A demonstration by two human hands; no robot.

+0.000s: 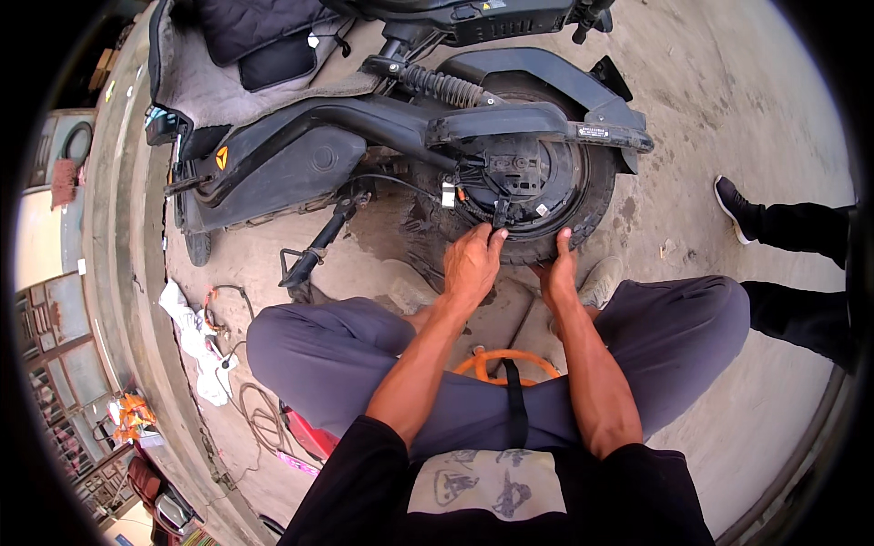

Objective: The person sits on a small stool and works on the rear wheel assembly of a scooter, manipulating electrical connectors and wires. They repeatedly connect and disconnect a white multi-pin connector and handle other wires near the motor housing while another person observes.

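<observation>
A black electric scooter (273, 182) stands with its rear wheel toward me, showing a dark hub (523, 164) inside the black tyre (594, 214). My left hand (475, 259) is at the lower left of this wheel, fingers curled at the edge of tyre and rim, just below a small dark fitting. My right hand (558, 273) grips the tyre's lower right, thumb on its side and fingers partly hidden behind it. Cables run from the hub beside a pale metal piece (448, 194). The shock spring (446, 86) sits above the wheel.
Another person's dark-clad leg and shoe (742, 209) are at right. An orange ring-shaped frame (482, 359) lies between my knees. A white cloth (196, 337), hoses (259, 419) and a red object (309, 432) lie at lower left, near a step edge (155, 364). The scooter's stand (323, 237) touches down left of the wheel.
</observation>
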